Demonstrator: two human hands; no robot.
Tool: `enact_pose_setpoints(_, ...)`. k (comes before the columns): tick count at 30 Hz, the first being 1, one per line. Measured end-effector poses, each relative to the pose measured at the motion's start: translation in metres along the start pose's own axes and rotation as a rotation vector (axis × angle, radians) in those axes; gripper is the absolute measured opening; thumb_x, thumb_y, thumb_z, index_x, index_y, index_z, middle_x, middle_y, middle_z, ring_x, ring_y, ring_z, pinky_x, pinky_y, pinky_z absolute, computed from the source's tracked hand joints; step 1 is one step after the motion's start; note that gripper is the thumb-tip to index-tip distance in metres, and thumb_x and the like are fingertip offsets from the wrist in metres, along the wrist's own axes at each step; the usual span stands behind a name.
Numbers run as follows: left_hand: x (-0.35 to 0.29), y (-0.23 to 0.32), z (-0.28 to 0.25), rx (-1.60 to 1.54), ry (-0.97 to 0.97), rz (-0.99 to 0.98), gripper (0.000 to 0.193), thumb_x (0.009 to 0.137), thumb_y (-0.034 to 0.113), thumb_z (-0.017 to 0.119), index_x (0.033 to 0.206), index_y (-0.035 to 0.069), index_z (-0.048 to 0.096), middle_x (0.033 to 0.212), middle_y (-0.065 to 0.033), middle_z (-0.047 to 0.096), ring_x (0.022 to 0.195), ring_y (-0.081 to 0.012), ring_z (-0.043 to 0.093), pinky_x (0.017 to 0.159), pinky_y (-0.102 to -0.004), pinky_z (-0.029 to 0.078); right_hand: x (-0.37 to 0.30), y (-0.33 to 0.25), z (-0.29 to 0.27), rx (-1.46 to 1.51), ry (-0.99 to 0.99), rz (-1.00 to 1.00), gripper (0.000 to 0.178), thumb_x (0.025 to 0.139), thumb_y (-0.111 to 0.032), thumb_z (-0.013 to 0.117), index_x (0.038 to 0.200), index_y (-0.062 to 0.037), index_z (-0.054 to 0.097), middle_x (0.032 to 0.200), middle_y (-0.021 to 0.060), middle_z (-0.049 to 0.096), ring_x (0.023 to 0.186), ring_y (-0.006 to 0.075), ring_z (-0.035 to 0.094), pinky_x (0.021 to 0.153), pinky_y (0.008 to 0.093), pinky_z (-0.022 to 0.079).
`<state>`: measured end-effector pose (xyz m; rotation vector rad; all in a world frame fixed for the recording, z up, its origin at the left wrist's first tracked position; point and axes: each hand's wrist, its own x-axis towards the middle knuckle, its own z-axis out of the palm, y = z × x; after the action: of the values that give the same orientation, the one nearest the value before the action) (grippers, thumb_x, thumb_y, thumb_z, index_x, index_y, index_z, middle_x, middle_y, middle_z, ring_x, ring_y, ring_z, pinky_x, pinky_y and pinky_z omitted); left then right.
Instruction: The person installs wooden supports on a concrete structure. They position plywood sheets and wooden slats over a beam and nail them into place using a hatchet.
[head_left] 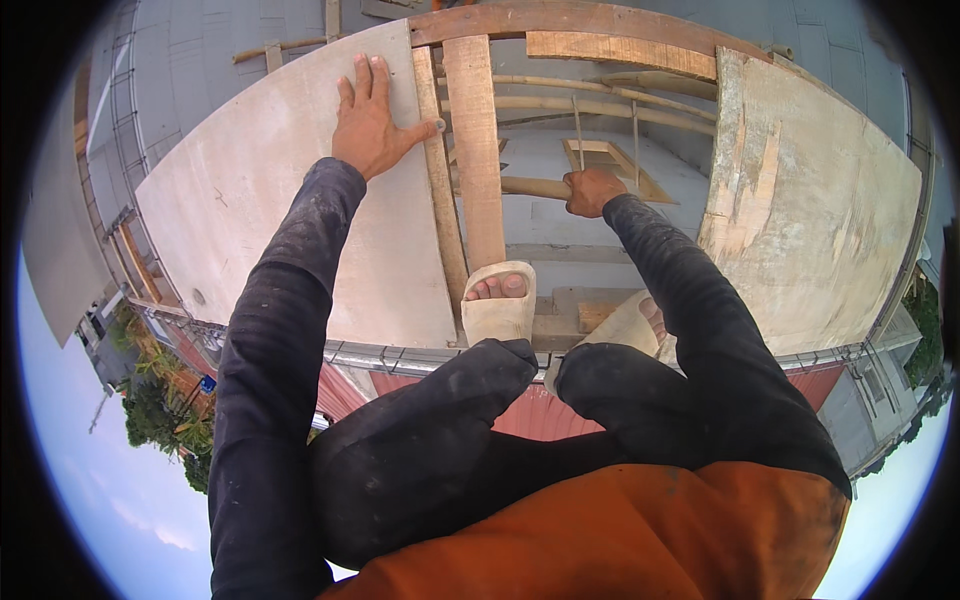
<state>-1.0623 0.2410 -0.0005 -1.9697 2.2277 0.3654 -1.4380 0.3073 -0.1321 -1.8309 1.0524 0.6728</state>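
My left hand [375,125] lies flat with spread fingers on a pale plywood panel [392,265], near its right edge. My right hand [592,190] is closed in a fist round the end of a light wooden pole [530,187], down in the opening between the boards. Leftward, that pole runs behind an upright timber [470,140]; its far end is hidden. I squat with both feet in pale slide sandals [498,312] at the near edge of the opening. Beyond my right hand, a second, worn plywood panel [830,200] has peeling, splintered patches.
A curved wooden beam [590,20] crosses the far side. Bamboo poles [600,108] and a rectangular wooden frame [640,178] show below through the opening, above a grey surface. Reinforcing bars [395,355] run along the near edge. Red sheeting [540,415] lies far below, with trees [160,410] at left.
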Motion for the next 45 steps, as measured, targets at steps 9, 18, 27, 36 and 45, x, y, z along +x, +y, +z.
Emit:
enact_pose_setpoints(9,-0.003,0.015,0.005,0.07,-0.059,-0.104,0.143,0.071,0.076,0.08,0.163,-0.004,0.007,0.167,-0.0357,0.007,0.148,-0.0669,0.01,0.117,-0.071,0.029,-0.034,-0.028,0.0,-0.167,-0.19,-0.283,0.036,0.08,-0.025,0.067,0.112,-0.0087,0.071,0.091,0.0217,0.074,0.091,0.041,0.072,0.084,0.0513,0.057)
enact_pose_setpoints(18,0.005,0.036,-0.029,-0.044,-0.246,-0.261,0.141,0.069,0.068,0.085,0.16,-0.01,0.012,0.166,-0.0362,0.014,0.151,-0.0602,0.016,0.123,-0.0636,0.021,-0.007,-0.02,0.052,-0.235,-0.204,-0.169,0.035,0.079,-0.023,0.068,0.11,-0.0082,0.073,0.096,0.0214,0.075,0.094,0.0392,0.073,0.086,0.0494,0.058)
enact_pose_setpoints(27,0.003,0.035,-0.023,0.011,-0.218,-0.227,0.139,0.07,0.068,0.084,0.16,-0.012,0.013,0.166,-0.0357,0.016,0.15,-0.0597,0.018,0.122,-0.0628,0.026,-0.015,-0.017,0.06,-0.247,-0.128,-0.109,0.034,0.08,-0.022,0.067,0.109,-0.0054,0.072,0.091,0.0237,0.075,0.093,0.0415,0.073,0.086,0.0499,0.057)
enact_pose_setpoints(36,-0.001,0.031,-0.026,0.045,-0.23,-0.197,0.135,0.071,0.066,0.084,0.159,-0.012,0.017,0.165,-0.0364,0.019,0.148,-0.0602,0.024,0.121,-0.0601,0.029,-0.037,-0.046,0.033,-0.182,-0.333,-0.313,0.035,0.081,-0.023,0.065,0.11,-0.005,0.071,0.097,0.0242,0.075,0.094,0.0423,0.073,0.086,0.0522,0.057)
enact_pose_setpoints(45,0.006,0.032,-0.027,0.013,-0.207,-0.206,0.133,0.072,0.065,0.084,0.158,-0.012,0.018,0.164,-0.037,0.02,0.149,-0.0589,0.023,0.122,-0.0593,0.028,-0.024,-0.034,0.041,-0.254,-0.313,-0.233,0.035,0.084,-0.019,0.066,0.114,-0.0012,0.069,0.098,0.0241,0.075,0.098,0.0392,0.073,0.085,0.0498,0.058)
